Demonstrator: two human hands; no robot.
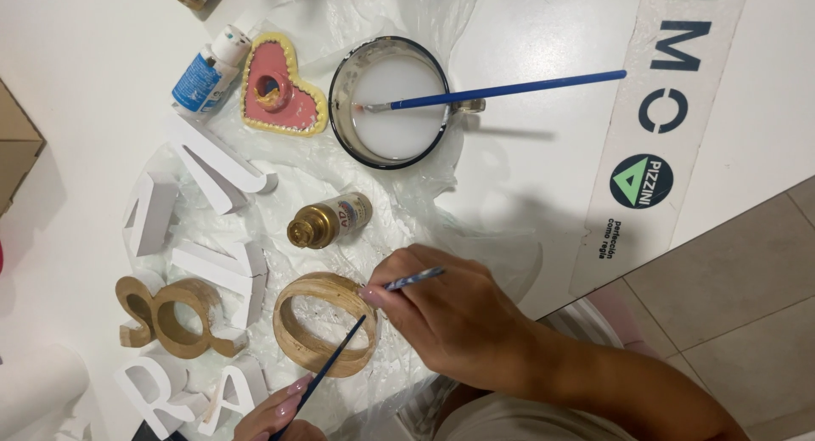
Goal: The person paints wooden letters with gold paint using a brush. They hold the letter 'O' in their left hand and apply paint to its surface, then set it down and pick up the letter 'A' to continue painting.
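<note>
A wooden ring-shaped letter (299, 339), painted gold, lies on a clear plastic sheet (475, 254) near me. My right hand (458, 322) rests on the letter's right rim, thumb against it, and grips a thin blue-and-white patterned stick (416, 278). My left hand (276, 415), at the bottom edge, holds a dark blue brush (335, 360). The brush tip reaches the inside of the ring on its right side. A small gold paint bottle (327, 220) lies on its side just beyond the letter.
A gold ampersand shape (170, 318) and several white block letters (221, 165) lie to the left. Farther off are a pink heart-shaped piece (280, 89), a blue paint bottle (208, 67), and a bowl of milky water (395, 101) with a blue brush (509, 89) across it. The table edge (645, 254) runs at right.
</note>
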